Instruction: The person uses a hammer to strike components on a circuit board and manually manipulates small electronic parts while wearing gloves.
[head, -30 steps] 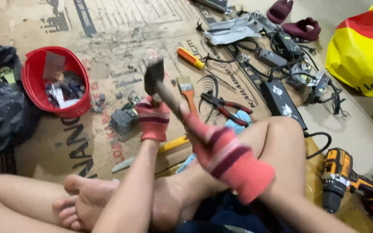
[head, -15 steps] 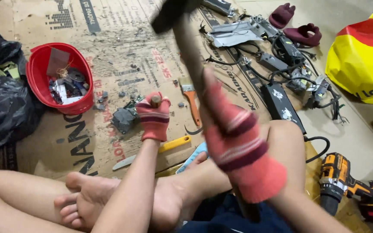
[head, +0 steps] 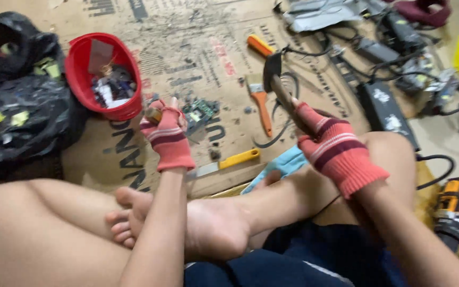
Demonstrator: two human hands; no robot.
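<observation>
Hammer (head: 275, 74), raised overhead a moment ago, has swung down near the circuit board (head: 202, 110); right hand (head: 330, 143) clenches its handle, left hand (head: 167, 133) grips what may be a chisel

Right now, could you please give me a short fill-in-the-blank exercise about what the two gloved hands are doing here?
1. The right hand grips a ____ by its wooden handle.
2. Both hands wear striped fingerless gloves, mainly ____ in colour.
3. The left hand rests beside a green circuit board, near a red ____ of small parts.
Missing words: hammer; red; bowl
</observation>
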